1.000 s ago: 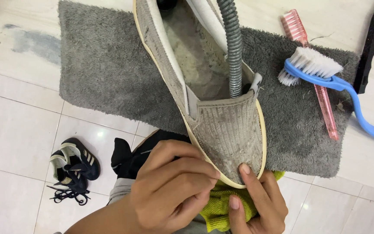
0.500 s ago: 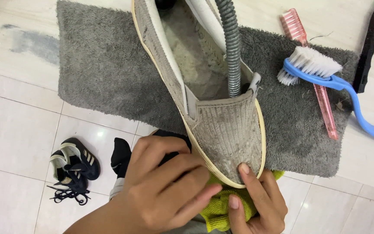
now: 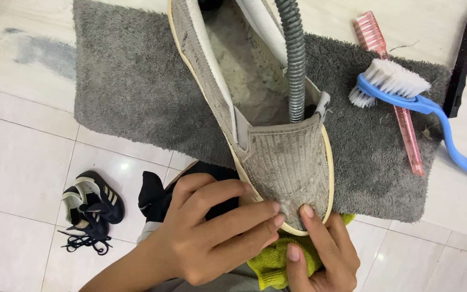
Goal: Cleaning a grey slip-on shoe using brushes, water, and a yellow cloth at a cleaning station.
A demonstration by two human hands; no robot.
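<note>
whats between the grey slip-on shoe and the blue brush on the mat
Head view: only bare grey mat lies between the grey shoe and the blue brush.

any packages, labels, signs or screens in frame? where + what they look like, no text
No packages, signs or screens.
Only candidate: a small white tab at the throat of the grey slip-on shoe, beside the grey ribbed hose; too small to tell if it is a label.
</note>
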